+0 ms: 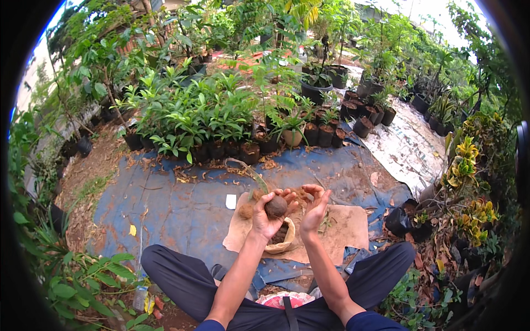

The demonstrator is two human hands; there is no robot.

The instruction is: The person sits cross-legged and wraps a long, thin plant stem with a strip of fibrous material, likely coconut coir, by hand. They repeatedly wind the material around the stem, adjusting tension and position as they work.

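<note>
A round ball of dark soil rests in my left hand, whose fingers curl around it. My right hand is held up just to the right of the ball, palm turned inward, fingers apart and holding nothing. Below the ball stands a pale bag with a rolled rim, with dark soil inside, partly hidden by my left hand and forearm. The bag sits on a brown sheet of cardboard or paper. On the sheet's left side lies a brown fibrous clump.
A blue tarp covers the ground before me, with a white card on it. Leafy potted plants stand along its far side. Several black soil bags are farther right. A yellow-leaved shrub borders the right.
</note>
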